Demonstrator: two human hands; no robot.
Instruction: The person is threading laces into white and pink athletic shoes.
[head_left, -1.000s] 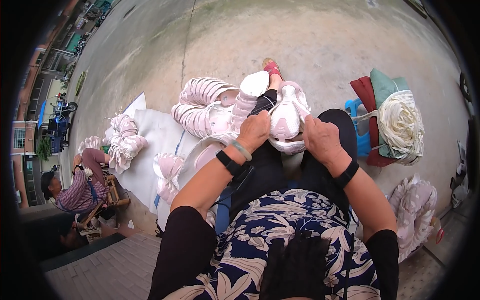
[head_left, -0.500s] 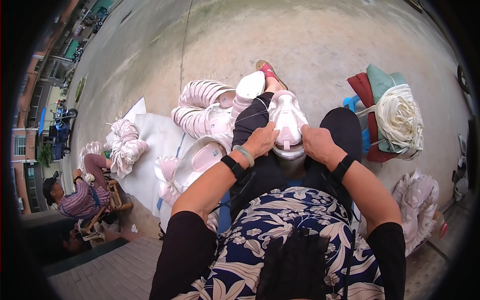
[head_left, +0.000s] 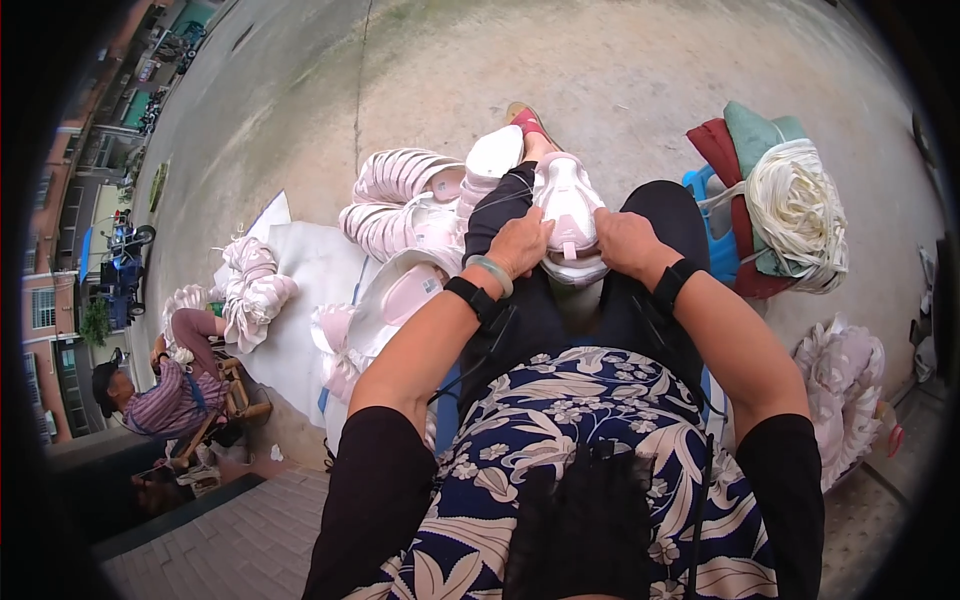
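A white and pale pink sneaker upper lies across my lap between my knees, its heel loop toward me. My left hand has its fingers closed at the upper's left edge. On the opposite edge, my right hand is also closed, thumb and fingers pinching the side. Whatever else sits in the fingertips is too small to make out. Close to my left knee are curved rows of nested pink and white shoe uppers, and a loose upper rests beside my left forearm.
A blue stool at my right carries folded cloth and a bundle of white laces. Tied uppers lie behind it. On the left, a white sheet bears another bundle; beyond sits another person.
The view has shifted slightly, so the scene sits a little differently. My hands stay on the upper's two sides, the left a little further up along its edge.
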